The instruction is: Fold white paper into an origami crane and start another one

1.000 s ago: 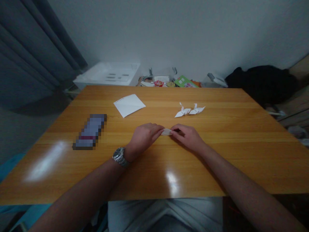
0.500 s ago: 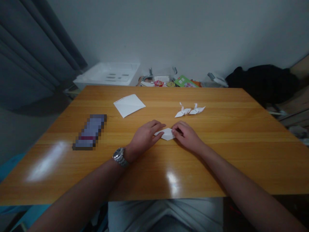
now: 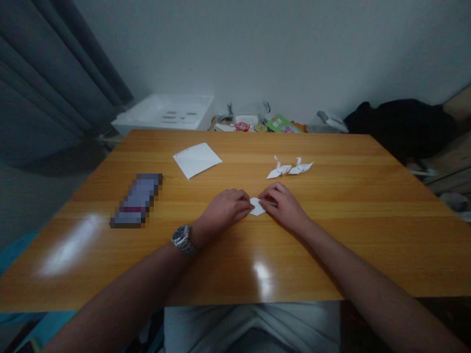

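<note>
A small folded piece of white paper (image 3: pixel 257 207) lies between my hands over the middle of the table. My left hand (image 3: pixel 228 210), with a metal watch (image 3: pixel 183 239) on its wrist, pinches the paper's left end. At the other end, the thumb and fingers of my right hand (image 3: pixel 282 203) grip it, and their tips hide part of its edge. Beyond my right hand stand two white origami cranes (image 3: pixel 290 169), close together. Farther left is a flat white sheet of paper (image 3: pixel 197 160) with torn holes along one edge.
A blurred-out phone-like object (image 3: pixel 138 201) rests on the left of the wooden table (image 3: pixel 235 264). Behind the far edge are a white plastic tray (image 3: pixel 165 110), a green packet or booklet (image 3: pixel 283 124) and other small items. A black cloth-like heap (image 3: pixel 401 122) lies at the right.
My left fingers have closed in on the paper's left end, covering more of it. My right thumb has shifted slightly left over the paper, and less of the paper shows now.
</note>
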Tool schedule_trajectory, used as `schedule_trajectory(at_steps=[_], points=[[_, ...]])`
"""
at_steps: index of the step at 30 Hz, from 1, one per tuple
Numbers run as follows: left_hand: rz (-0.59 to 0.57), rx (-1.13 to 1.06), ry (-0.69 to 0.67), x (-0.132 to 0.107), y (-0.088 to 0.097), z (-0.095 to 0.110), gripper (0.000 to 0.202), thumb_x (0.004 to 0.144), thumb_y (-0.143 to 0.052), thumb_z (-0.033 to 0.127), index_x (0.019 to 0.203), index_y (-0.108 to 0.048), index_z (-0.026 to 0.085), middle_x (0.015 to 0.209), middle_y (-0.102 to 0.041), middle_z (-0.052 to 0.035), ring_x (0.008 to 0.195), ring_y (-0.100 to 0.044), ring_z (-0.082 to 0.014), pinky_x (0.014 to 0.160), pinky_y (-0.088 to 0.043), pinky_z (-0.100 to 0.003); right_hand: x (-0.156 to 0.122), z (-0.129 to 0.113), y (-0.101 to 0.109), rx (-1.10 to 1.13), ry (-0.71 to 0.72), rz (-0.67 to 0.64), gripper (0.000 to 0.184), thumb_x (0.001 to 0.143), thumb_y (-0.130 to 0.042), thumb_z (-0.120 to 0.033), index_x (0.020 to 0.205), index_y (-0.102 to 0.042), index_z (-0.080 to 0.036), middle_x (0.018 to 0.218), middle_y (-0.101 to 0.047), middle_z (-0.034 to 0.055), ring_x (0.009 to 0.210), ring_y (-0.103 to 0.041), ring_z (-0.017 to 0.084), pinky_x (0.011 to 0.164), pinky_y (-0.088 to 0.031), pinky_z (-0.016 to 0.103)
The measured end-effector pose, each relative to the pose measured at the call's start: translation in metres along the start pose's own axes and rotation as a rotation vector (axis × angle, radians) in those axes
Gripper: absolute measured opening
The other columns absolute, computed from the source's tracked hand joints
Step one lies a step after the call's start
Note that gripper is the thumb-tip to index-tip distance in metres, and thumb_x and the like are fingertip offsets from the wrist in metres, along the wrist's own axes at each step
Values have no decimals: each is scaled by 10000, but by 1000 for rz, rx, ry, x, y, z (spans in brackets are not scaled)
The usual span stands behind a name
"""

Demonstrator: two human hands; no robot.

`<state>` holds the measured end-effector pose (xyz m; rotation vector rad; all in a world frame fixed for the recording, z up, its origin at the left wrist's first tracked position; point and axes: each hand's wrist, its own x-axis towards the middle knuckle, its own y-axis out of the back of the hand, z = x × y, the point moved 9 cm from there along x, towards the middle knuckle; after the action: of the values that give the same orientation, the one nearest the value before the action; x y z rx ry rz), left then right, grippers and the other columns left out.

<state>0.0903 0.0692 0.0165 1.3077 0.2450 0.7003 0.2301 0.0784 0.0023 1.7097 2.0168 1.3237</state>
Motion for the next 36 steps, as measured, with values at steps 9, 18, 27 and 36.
schedule_trajectory(at_steps=[9, 18, 27, 36], points=[[-21, 5, 13, -1, -1, -1, 212, 976, -617, 329, 1101, -746, 217, 1105, -673, -72, 974, -626, -214, 854, -494, -341, 1, -8, 2, -48, 86, -2, 53, 942, -647, -228, 959, -697, -223, 995, -635, 76, 965, -597, 243, 860, -502, 410], [8, 46, 31, -2, 1, -6, 208, 987, -595, 312, 1108, -735, 216, 1103, -668, -69, 966, -618, -218, 849, -487, -347, -6, -31, -7, -26, 268, -178, 122, 965, -631, -247, 1018, -738, -226, 1070, -681, 93, 1008, -628, 238, 892, -528, 408], [34, 80, 26, -1, 1, -1, 219, 974, -617, 353, 1096, -709, 196, 1061, -644, -75, 975, -587, -232, 866, -480, -364, -5, -28, -13, -37, 253, -180, 126, 975, -616, -223, 971, -739, -196, 1024, -698, 91, 973, -636, 222, 874, -533, 385], [10, 7, 71, -1, -6, -8, 192, 1001, -569, 311, 1074, -699, 191, 1006, -628, -60, 936, -587, -217, 824, -485, -330, -5, -31, -13, -57, 253, -174, 87, 966, -633, -225, 950, -710, -188, 1000, -681, 87, 951, -618, 222, 852, -522, 374]])
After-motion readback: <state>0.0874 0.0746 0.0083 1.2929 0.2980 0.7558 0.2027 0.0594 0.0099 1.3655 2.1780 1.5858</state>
